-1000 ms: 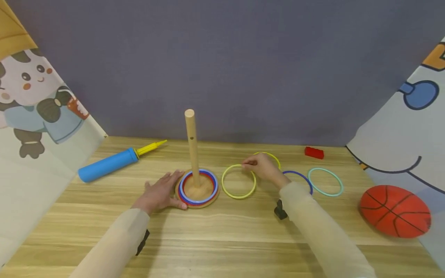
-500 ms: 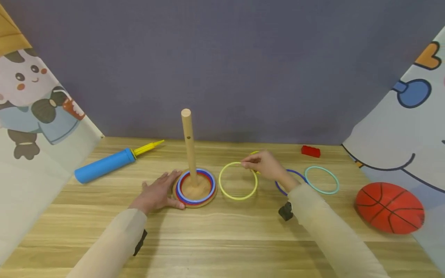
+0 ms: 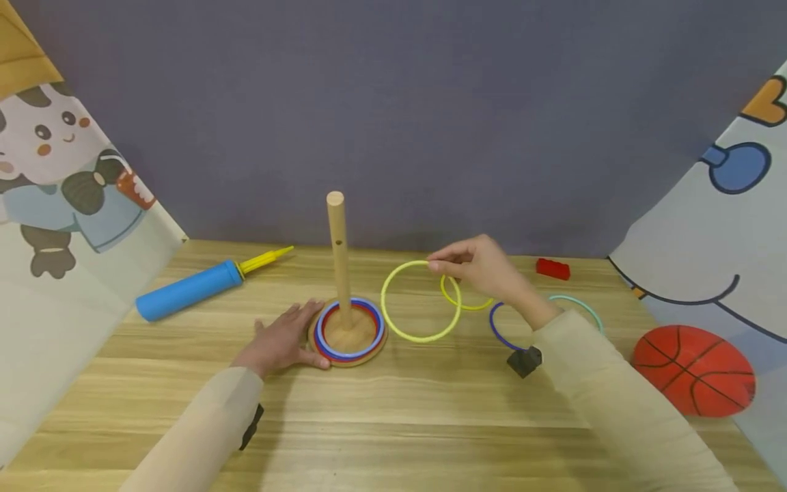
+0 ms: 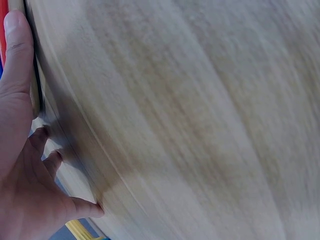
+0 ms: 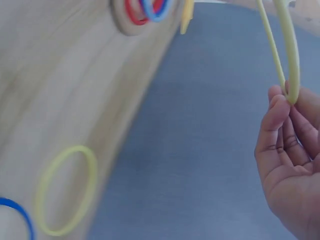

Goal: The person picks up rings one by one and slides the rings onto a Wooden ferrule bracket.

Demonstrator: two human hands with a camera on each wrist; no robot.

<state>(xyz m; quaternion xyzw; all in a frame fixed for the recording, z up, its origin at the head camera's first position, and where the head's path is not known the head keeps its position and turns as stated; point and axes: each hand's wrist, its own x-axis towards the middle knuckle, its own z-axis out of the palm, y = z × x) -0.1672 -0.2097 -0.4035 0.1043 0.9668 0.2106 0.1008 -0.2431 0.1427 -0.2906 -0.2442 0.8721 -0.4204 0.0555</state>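
My right hand pinches the top edge of a yellow ring between thumb and fingertips. The ring hangs tilted above the table, right of a wooden peg that stands upright on a round base. Around the peg's foot lie a light blue ring, a darker blue one and a red one. My left hand rests at the base's left side, fingers spread and thumb along its rim. In the right wrist view the held ring rises from the fingertips.
Right of the peg lie another yellow ring, a blue ring and a teal ring, partly hidden by my right arm. Beyond are a red block and a basketball-patterned piece. A blue hand pump lies left.
My right hand has lifted the yellow ring off the table and tilted it, moving up and slightly right. The left hand stays at the base.
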